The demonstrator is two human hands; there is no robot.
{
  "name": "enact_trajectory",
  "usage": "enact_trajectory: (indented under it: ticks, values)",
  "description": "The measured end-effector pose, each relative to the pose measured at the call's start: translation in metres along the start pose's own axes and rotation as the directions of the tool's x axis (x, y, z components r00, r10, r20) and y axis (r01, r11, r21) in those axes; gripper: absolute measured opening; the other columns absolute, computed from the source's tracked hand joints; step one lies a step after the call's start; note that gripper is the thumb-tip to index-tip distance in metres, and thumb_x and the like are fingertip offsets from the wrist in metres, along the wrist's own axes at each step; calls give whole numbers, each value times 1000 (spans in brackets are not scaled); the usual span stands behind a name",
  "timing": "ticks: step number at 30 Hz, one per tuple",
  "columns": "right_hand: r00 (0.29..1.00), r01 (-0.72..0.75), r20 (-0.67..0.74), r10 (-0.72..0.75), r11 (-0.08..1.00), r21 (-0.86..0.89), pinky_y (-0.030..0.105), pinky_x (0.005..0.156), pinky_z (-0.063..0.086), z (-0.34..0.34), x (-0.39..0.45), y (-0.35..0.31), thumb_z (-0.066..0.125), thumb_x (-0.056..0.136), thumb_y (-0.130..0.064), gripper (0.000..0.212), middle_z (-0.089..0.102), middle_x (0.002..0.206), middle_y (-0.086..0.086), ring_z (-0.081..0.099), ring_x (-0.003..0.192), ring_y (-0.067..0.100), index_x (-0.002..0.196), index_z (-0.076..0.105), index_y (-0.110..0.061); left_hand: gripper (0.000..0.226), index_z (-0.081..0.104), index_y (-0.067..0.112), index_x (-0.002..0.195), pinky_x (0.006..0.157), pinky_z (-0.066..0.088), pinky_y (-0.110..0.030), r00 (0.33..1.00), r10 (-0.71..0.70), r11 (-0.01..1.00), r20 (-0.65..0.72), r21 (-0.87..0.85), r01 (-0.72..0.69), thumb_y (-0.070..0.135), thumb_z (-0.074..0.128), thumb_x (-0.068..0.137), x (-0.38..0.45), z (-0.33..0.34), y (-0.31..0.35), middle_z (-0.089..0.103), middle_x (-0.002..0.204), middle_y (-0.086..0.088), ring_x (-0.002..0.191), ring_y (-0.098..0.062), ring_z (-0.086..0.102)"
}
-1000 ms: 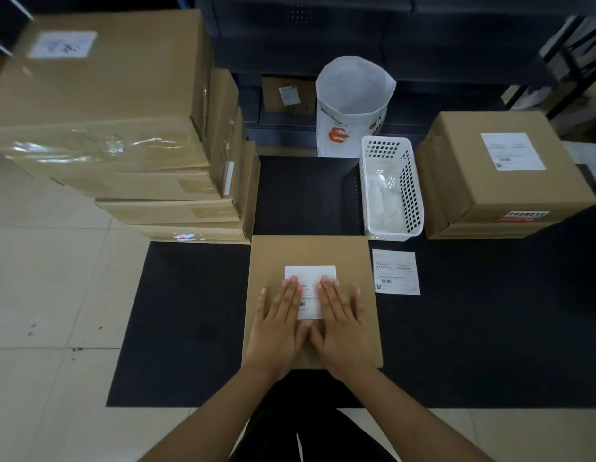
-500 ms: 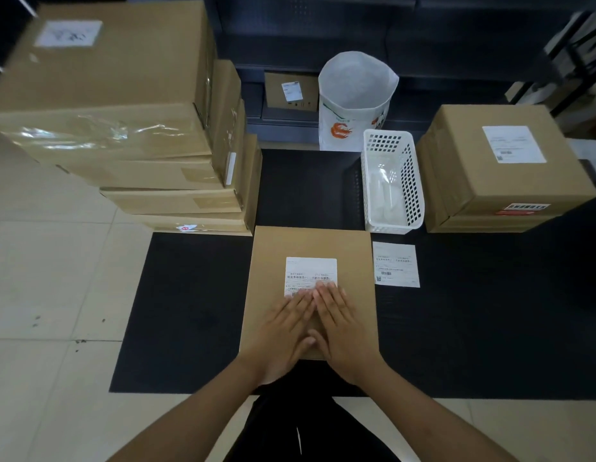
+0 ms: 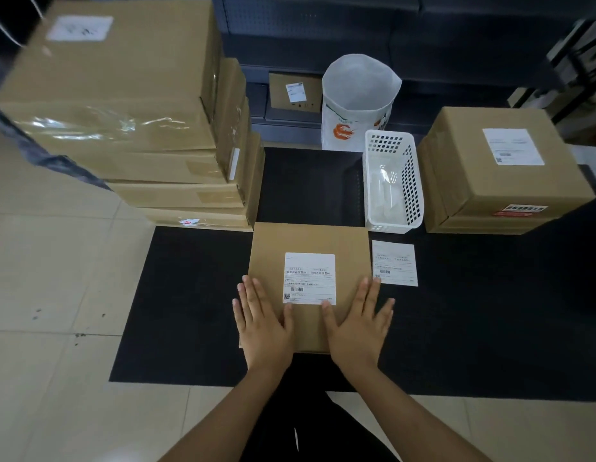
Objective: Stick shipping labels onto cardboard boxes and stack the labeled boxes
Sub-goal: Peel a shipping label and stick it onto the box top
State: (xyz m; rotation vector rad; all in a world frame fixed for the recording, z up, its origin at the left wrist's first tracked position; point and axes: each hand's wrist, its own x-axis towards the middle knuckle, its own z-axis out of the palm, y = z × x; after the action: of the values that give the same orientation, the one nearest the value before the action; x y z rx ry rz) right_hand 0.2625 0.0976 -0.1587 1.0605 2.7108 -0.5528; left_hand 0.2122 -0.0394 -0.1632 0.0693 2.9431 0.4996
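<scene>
Black floor mat (image 3: 189,295): my flat, open left hand (image 3: 261,323) and right hand (image 3: 358,323) have slid apart off the label (image 3: 310,278), leaving the box (image 3: 310,241) labelled, ready for stacking.

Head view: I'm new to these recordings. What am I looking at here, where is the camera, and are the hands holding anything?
There is no machine here. A person wears a camera on the head, looking forward and down at their own arms. On a black mat lies a flat cardboard box with a white label on top. The left hand and right hand lie flat with straight fingers at the box's near corners, either side of the label; they grip nothing. A loose label lies on the mat right of the box, near a white basket. A box stack stands on the left, and labelled boxes stand on the right.
</scene>
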Motion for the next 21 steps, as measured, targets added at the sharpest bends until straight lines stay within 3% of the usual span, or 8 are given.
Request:
enact_trajectory:
  ticks: [3,5,7,10,12,21]
  values:
    - [1000,24,-1,-24,997,77,42,111,31,-6,1,1,21,87,-74,91,-16,161,0,23,141,31,153,-12,-22,77,4,8,152,119,11,-35,996,-88,983,22,-157,91,54,30,96,2,-7,4,5,160,-6,147,-21,8]
    - [999,39,-30,-35,987,156,42,104,39,-12,3,6,30,91,-67,81,-2,162,2,33,136,28,154,0,-26,70,17,13,149,107,35,-41,992,-124,959,25,-255,126,51,38,95,7,-20,3,21,154,-4,138,-25,30]
    - [998,-15,-46,29,955,296,45,101,41,-15,7,15,35,91,-64,73,17,159,4,37,135,26,152,13,-31,66,22,17,146,93,45,-44,987,-150,943,55,-293,159,53,41,93,16,-30,-4,33,147,-3,129,-25,41]
    - [983,-181,68,170,845,504,47,99,45,-12,11,23,35,86,-71,77,47,142,5,49,125,26,147,26,-25,69,20,21,147,91,45,-43,972,-145,912,184,-356,204,58,41,92,31,-33,-20,41,144,-3,124,-25,47]
    - [973,-229,132,187,815,533,45,95,48,-11,12,23,35,87,-69,73,57,129,6,56,114,26,142,34,-21,68,23,22,147,91,47,-42,962,-89,878,259,-436,199,58,43,92,34,-30,-26,43,142,-2,119,-24,51]
    - [980,-201,122,160,812,548,33,82,47,-16,0,19,38,94,-60,63,60,121,6,58,105,23,141,38,-17,65,30,19,143,92,47,-41,978,-57,864,202,-481,150,55,46,91,24,-37,-33,47,138,-1,117,-24,53]
